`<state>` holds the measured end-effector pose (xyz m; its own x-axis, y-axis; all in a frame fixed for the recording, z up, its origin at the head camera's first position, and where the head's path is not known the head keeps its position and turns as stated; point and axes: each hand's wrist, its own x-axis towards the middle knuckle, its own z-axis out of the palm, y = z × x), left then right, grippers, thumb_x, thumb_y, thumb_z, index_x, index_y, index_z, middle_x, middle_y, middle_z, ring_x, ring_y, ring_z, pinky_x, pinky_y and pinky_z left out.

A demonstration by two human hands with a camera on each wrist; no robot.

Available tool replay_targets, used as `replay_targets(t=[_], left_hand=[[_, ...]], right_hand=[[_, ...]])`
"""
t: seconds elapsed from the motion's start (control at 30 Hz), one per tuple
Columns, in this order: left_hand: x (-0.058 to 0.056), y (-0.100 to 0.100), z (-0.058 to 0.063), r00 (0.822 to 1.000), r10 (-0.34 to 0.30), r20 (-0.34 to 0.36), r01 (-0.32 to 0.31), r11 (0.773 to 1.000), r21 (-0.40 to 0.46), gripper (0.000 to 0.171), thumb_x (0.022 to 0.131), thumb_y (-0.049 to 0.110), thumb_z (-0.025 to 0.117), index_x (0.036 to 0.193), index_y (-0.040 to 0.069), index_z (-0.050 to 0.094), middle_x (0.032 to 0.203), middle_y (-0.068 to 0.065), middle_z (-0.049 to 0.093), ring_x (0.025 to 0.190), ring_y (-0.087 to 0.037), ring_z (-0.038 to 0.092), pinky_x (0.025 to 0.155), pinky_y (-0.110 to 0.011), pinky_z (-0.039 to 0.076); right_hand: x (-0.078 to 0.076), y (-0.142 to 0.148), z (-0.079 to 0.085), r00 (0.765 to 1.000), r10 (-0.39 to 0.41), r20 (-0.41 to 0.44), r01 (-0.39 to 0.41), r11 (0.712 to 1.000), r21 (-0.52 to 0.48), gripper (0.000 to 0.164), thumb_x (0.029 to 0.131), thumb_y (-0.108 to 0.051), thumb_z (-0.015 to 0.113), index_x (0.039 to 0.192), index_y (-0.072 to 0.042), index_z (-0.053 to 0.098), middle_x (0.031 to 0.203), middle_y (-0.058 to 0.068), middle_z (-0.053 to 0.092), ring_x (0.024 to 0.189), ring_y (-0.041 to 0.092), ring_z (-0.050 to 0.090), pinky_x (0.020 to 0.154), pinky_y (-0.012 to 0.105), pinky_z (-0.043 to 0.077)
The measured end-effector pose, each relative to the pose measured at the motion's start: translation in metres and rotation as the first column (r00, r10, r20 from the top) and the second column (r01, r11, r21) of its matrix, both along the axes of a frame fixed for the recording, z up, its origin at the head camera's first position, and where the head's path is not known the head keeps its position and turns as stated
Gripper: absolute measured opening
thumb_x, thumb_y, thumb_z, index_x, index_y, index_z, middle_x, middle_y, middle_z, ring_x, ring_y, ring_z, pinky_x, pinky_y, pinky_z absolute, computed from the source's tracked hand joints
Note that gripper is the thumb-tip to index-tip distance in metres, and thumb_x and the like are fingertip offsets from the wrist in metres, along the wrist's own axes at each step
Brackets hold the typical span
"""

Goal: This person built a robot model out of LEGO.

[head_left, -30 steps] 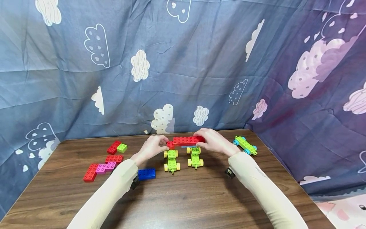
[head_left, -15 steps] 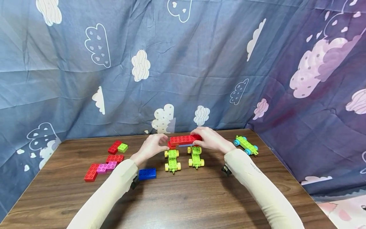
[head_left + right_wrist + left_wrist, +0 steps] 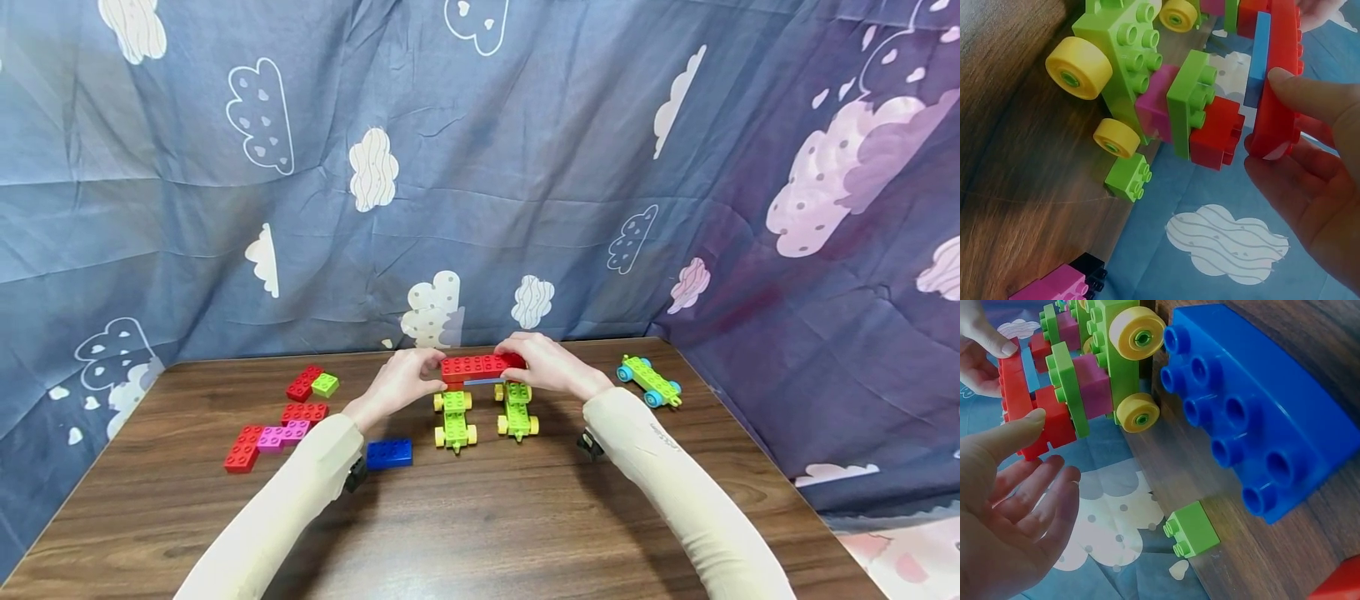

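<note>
A long red building brick point(image 3: 474, 367) bridges the gap above two green toy car bases with yellow wheels, the left one point(image 3: 455, 429) and the right one point(image 3: 517, 421). My right hand point(image 3: 553, 367) pinches its right end between thumb and fingers. A blue piece point(image 3: 1257, 62) lies along the underside. In the right wrist view the long brick stands apart from the red brick point(image 3: 1215, 134) topping the right stack. My left hand point(image 3: 401, 383) holds the red brick point(image 3: 1055, 419) atop the left stack, thumb on one side, fingers on the other, by the long brick's left end.
A blue brick point(image 3: 389, 454) lies near my left wrist. Farther left are red bricks point(image 3: 243, 448), pink bricks point(image 3: 283, 435) and a small green brick point(image 3: 325, 384). A green car base with blue wheels point(image 3: 649, 381) stands at the right. A cloud-patterned curtain point(image 3: 480, 208) hangs behind the table.
My right hand has moved left with the long red brick, whose left end now lies over the left stack's red brick. My left hand stays nearly in place.
</note>
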<state>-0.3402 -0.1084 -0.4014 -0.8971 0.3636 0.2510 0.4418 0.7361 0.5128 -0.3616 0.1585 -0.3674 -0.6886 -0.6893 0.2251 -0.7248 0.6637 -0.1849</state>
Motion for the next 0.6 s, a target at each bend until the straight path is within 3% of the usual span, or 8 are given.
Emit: replay_targets(t=[0.33,0.6], left_hand=[[-0.003,0.007,-0.001,0.999,-0.004,-0.032,0.003,1.000,-0.023,0.032,0.087,0.018,0.075,0.116,0.005,0.069,0.109,-0.012,0.075,0.094,-0.024,0.072,0.084,-0.043,0.058],[-0.004,0.014,-0.001,0.999,0.017,-0.031,-0.019,0.999,-0.049,0.031,0.088,0.019,0.073,0.116,0.006,0.069,0.107,-0.011,0.075,0.095,-0.027,0.071,0.079,-0.043,0.057]], right_hand=[[-0.006,0.005,0.002,0.999,0.043,0.027,-0.043,0.999,0.004,0.029,0.091,-0.011,0.067,0.119,-0.003,0.068,0.113,0.011,0.069,0.101,0.022,0.063,0.093,0.041,0.052],[-0.009,0.011,0.004,0.998,0.020,0.060,-0.021,1.000,0.004,0.037,0.088,-0.005,0.061,0.124,-0.001,0.065,0.119,0.013,0.068,0.107,0.025,0.063,0.097,0.043,0.051]])
